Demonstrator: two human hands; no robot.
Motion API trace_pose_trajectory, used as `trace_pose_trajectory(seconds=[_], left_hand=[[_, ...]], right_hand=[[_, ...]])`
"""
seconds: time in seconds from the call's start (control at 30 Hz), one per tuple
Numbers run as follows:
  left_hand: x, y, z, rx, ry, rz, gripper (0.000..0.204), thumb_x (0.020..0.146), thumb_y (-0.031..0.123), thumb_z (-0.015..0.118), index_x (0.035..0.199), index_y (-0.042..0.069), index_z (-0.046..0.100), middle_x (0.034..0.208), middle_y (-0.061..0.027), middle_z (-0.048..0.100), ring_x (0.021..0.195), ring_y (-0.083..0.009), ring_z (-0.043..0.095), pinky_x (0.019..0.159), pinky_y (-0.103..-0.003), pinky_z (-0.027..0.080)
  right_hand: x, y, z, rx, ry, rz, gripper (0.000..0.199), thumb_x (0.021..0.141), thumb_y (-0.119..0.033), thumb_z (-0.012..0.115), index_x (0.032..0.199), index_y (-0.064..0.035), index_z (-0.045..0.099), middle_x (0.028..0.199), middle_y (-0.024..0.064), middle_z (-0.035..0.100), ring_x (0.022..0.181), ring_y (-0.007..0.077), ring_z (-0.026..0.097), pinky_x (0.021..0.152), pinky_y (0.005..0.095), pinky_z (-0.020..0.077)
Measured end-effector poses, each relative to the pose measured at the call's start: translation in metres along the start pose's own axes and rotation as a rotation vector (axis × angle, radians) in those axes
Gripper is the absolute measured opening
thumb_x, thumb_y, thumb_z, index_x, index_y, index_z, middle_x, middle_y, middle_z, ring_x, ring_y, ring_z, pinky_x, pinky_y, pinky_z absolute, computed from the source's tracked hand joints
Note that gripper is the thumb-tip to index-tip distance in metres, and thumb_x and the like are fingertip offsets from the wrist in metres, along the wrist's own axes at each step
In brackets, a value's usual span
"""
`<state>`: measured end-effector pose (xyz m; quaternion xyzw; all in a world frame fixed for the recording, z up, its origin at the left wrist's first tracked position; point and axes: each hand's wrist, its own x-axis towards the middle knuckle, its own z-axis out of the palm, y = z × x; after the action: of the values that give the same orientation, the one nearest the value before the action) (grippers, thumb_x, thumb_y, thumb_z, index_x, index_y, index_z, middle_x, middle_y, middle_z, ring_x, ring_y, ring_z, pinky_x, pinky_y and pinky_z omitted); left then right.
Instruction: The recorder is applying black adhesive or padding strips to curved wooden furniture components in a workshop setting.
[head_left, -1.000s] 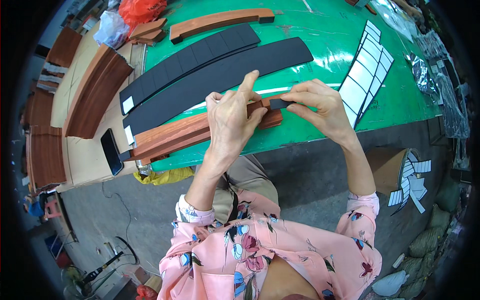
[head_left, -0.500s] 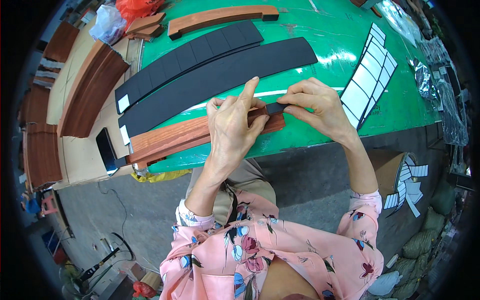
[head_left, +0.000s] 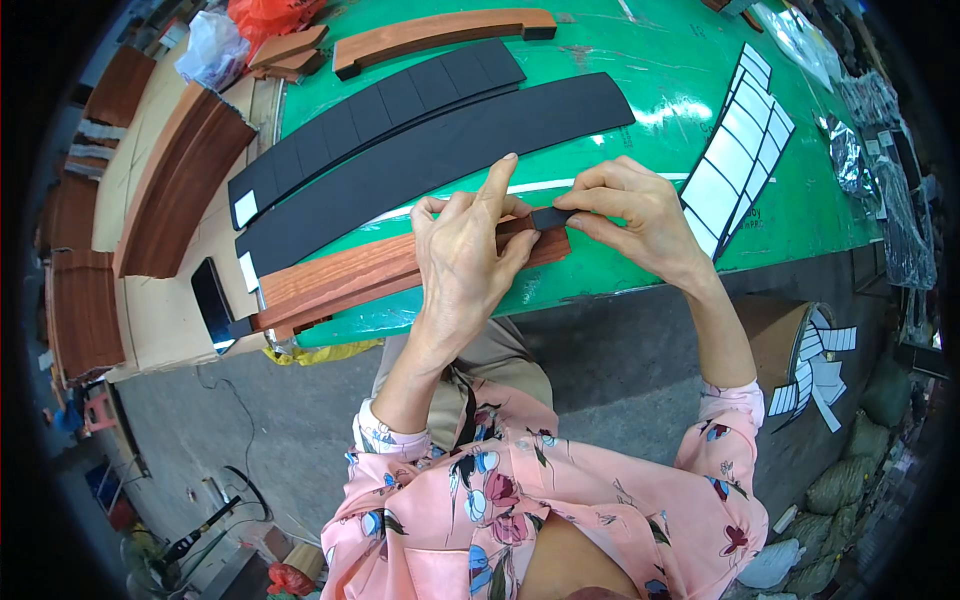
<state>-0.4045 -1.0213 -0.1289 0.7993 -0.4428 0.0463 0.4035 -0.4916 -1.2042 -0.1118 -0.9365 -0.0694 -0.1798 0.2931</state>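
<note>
A reddish-brown wooden piece [head_left: 350, 280] lies along the near edge of the green table, with a black pad [head_left: 240, 327] at its left end. My left hand [head_left: 465, 245] is closed around its right part, index finger raised. Between thumb and fingers, my right hand [head_left: 630, 212] pinches a small black pad [head_left: 550, 217], which sits against the wood's right end next to my left thumb. Just beyond lie a long black foam sheet [head_left: 440, 165] and a scored black sheet [head_left: 380, 120], each with a white patch at its left end.
Another wooden piece [head_left: 450, 35] with black end pads lies at the table's far side. White-backed strips [head_left: 735, 150] rest to the right. A phone [head_left: 211, 300] and curved wooden pieces [head_left: 185, 180] are at left. Below right stands a carton [head_left: 775, 335] with white strips.
Both hands hold nearly the same place. The small black pad appears slightly shifted or tilted at the wood's right end; the rest looks the same.
</note>
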Motion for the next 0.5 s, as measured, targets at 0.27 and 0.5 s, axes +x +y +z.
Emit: trace_pose_trajectory(seconds=[0.27, 0.5], left_hand=[[-0.0002, -0.0001, 0.0003, -0.011, 0.013, 0.015, 0.064, 0.065, 0.005, 0.073, 0.123, 0.008, 0.048, 0.082, 0.001, 0.066, 0.075, -0.0121, 0.056, 0.078, -0.032, 0.03], [0.0014, 0.0005, -0.0006, -0.016, 0.029, 0.048, 0.057, 0.064, 0.004, 0.073, 0.117, 0.012, 0.053, 0.08, 0.0021, 0.064, 0.074, -0.0115, 0.055, 0.076, -0.031, 0.03]], right_hand=[[-0.0008, 0.0008, 0.0004, -0.012, 0.004, -0.001, 0.021, 0.068, -0.012, 0.069, 0.089, -0.0088, 0.068, 0.084, 0.004, 0.061, 0.077, 0.0199, 0.056, 0.065, 0.0311, 0.0469], [-0.0007, 0.0007, 0.0018, -0.02, 0.003, -0.003, 0.021, 0.068, -0.013, 0.069, 0.089, -0.0094, 0.068, 0.084, 0.0035, 0.06, 0.077, 0.0201, 0.056, 0.065, 0.0314, 0.0469]])
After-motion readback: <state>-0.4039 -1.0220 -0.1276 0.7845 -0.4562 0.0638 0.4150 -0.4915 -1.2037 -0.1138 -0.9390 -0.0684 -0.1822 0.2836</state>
